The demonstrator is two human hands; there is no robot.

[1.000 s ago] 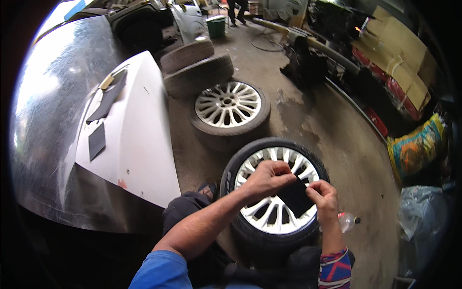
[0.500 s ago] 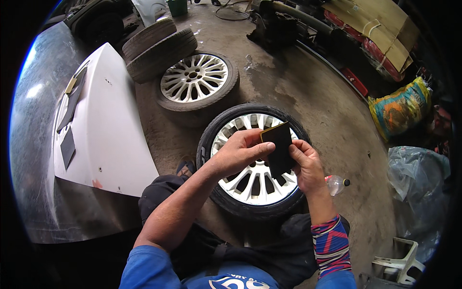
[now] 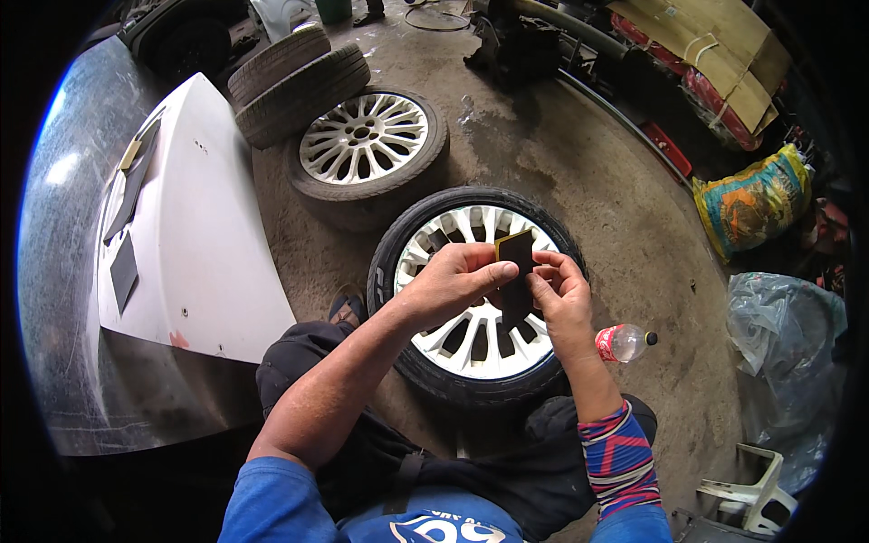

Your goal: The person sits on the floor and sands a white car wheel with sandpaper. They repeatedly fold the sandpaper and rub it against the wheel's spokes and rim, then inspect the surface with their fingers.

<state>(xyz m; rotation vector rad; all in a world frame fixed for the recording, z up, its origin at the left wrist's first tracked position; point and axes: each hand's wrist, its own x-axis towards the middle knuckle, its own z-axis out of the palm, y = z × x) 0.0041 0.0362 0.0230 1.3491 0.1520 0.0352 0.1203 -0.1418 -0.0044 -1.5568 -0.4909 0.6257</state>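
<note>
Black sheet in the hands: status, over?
Left hand gripping black sheet, thumb on its face. Right hand at its right edge, grip unclear. Sheet held above white-spoked wheel. Bottle right of wheel.

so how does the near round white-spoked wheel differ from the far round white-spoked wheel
The near round white-spoked wheel has a blacker tyre; the far round white-spoked wheel has a browner, duller one. The left hand and right hand partly cover the near wheel; neither covers the far wheel. Both lie face up.
</note>
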